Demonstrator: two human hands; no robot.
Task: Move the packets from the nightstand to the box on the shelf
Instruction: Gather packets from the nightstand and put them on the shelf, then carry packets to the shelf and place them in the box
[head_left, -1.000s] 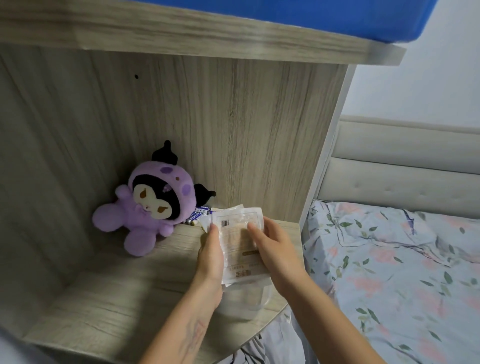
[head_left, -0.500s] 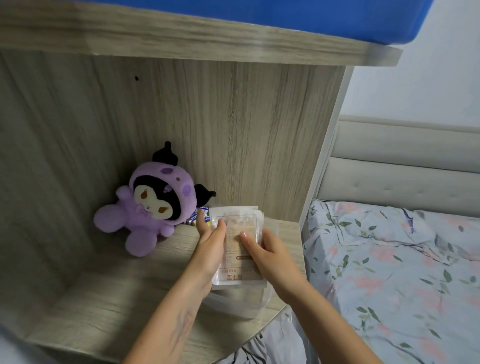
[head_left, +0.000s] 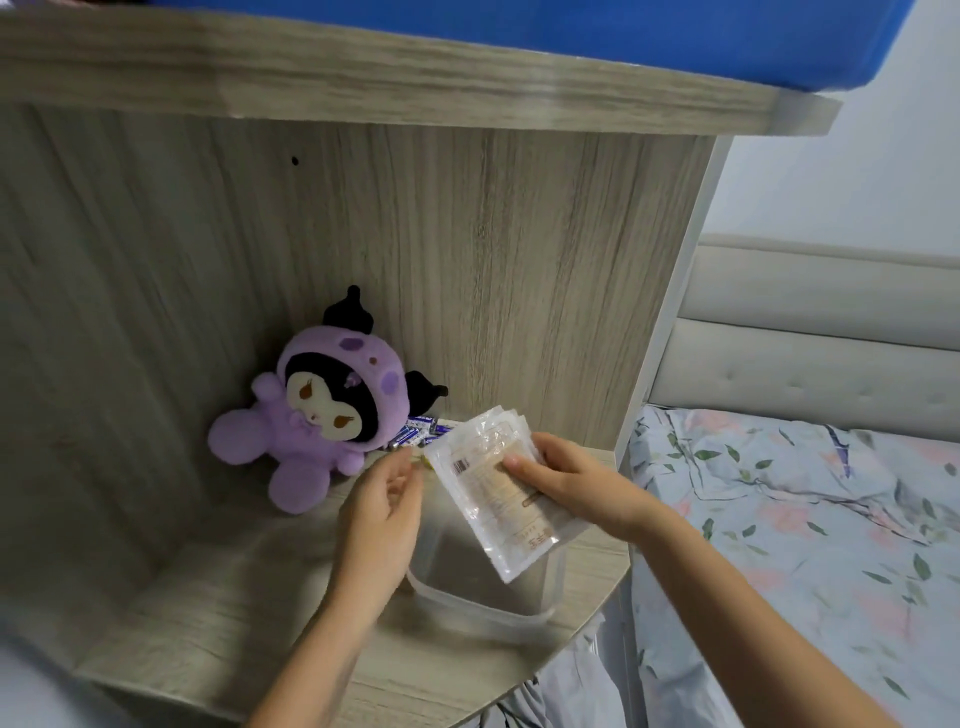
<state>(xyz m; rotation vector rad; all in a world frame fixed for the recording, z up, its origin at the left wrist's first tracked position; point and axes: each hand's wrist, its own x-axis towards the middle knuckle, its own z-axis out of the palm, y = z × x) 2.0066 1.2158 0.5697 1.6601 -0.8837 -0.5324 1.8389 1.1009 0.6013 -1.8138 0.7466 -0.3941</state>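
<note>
The packets (head_left: 498, 488) carry a barcode near the top-left corner and small orange print at the lower end, too small to read. They are a fanned stack of clear pouches with tan contents, tilted over the clear tub (head_left: 483, 592) on the nightstand (head_left: 218, 623). The right hand (head_left: 566, 480) pinches their 3 o'clock edge, thumb on top. The left hand (head_left: 382, 512), at their 9 o'clock, has loosely curled fingers holding nothing.

Right hand (head_left: 566, 483) grips packets (head_left: 498, 488) tilted over clear box (head_left: 483, 608). Left hand (head_left: 382, 512) loosely curled just beside them, holding nothing
</note>
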